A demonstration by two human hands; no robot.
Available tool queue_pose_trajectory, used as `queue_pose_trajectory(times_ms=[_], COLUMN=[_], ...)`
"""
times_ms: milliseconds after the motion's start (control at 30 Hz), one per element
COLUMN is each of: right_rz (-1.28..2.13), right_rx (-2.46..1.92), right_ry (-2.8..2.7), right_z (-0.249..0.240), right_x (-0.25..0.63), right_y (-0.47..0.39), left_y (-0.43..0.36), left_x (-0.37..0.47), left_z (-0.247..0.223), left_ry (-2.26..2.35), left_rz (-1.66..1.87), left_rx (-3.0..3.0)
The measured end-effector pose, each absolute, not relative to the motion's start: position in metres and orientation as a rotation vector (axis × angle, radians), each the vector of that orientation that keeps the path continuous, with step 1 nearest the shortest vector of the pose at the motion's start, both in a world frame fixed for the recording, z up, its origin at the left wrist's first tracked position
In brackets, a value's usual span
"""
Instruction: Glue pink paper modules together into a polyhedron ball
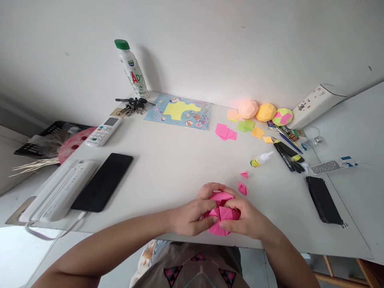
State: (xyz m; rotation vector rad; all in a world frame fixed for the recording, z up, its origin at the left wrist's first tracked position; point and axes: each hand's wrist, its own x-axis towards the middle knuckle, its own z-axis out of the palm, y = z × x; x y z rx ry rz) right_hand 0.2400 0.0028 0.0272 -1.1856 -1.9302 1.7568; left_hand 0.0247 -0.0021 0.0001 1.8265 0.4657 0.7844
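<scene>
Near the table's front edge a pink folded-paper ball (220, 228) is held between both hands. My left hand (193, 212) wraps round its left side, with fingers in an opening and the thumb on the front. My right hand (247, 218) grips the right side, its thumb pressed on the lower front. Dark gaps show in the middle of the ball. Beyond my right hand lie a small pink folded piece (242, 188) and a smaller one (244, 174). A glue bottle (260, 159) lies on its side farther back.
The white table (168, 160) holds a black phone (103, 182), a white device (61, 190), a remote (103, 131), keys (135, 105), a standing bottle (133, 70), a blue booklet (180, 112), pink paper sheets (225, 132), finished paper balls (266, 112), pens (289, 142) and a black pouch (324, 200).
</scene>
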Motion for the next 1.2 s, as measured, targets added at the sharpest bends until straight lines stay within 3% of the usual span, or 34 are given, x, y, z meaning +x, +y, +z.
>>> queue_pose_trajectory(times_ms=[1200], right_rz=[1.81], right_rx=[-1.213], right_ry=[-1.815], right_z=[0.0278], right_x=[0.2354], right_y=[0.003], left_y=[-0.0033], left_x=[0.0272], left_z=[-0.0013], left_ry=[0.453], left_rz=[0.83], left_rx=[1.864])
